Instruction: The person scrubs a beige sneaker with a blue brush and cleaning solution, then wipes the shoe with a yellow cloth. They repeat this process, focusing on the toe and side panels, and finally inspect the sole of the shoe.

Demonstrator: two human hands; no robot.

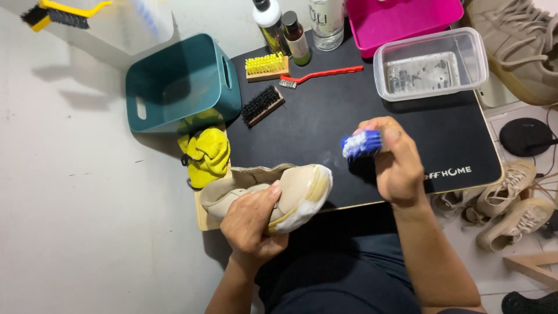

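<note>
beige shoe on its side, toe foamy; blue-bristled brush just beside, raised

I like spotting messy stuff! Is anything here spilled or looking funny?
Yes. White foam smears the toe of the beige sneaker held by the left hand. The blue-bristled brush in the right hand is foamy too. A crumpled yellow cloth hangs off the table edge.

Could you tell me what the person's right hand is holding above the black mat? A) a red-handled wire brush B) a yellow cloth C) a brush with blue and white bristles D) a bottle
C: the right hand grips a blue-and-white bristled brush, apart from the beige shoe held by the left hand.
</note>
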